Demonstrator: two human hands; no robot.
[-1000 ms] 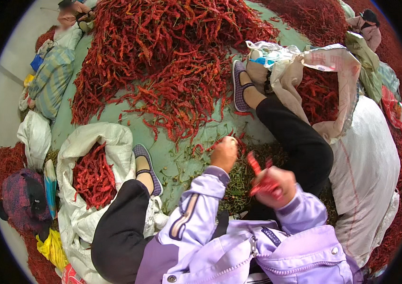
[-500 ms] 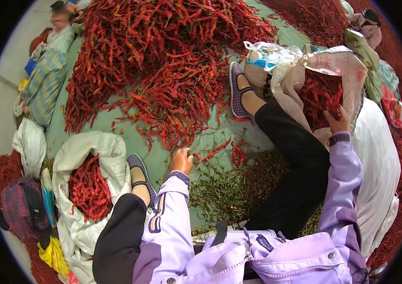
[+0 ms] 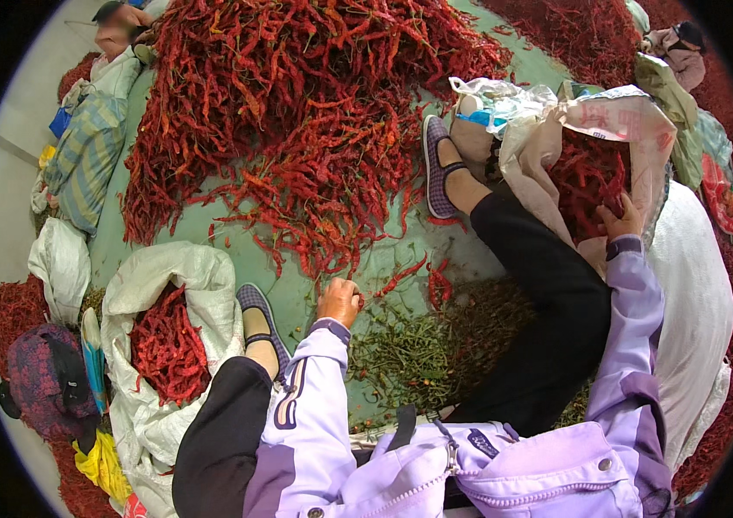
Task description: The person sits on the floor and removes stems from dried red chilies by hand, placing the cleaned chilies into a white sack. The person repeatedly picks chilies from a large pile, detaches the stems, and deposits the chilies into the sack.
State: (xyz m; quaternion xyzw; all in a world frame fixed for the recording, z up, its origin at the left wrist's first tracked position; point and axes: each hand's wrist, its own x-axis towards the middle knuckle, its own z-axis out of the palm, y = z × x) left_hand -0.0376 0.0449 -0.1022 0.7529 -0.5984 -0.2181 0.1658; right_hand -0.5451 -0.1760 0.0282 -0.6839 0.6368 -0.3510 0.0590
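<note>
My left hand (image 3: 340,300) is low over the green floor sheet, in front of the large heap of red chilies (image 3: 297,104). Its fingers are curled together, with a bit of red at the fingertips; what they hold is mostly hidden. Loose chilies (image 3: 404,274) lie just right of it. At the right, my right hand (image 3: 623,217) is closed around some red chilies (image 3: 615,188) at the mouth of a white woven sack (image 3: 656,134). More chilies (image 3: 581,177) lie inside that sack.
Green stems (image 3: 405,350) are piled between my legs. Left of my left foot stands an open white sack (image 3: 185,259) of chilies. A patterned backpack (image 3: 45,380) is at the far left. Two other people sit beyond, at upper left and upper right.
My left hand has drawn slightly back toward me, its fingers now more curled. The right hand stays at the sack mouth, its chilies now pointing more upright. The view has shifted slightly.
</note>
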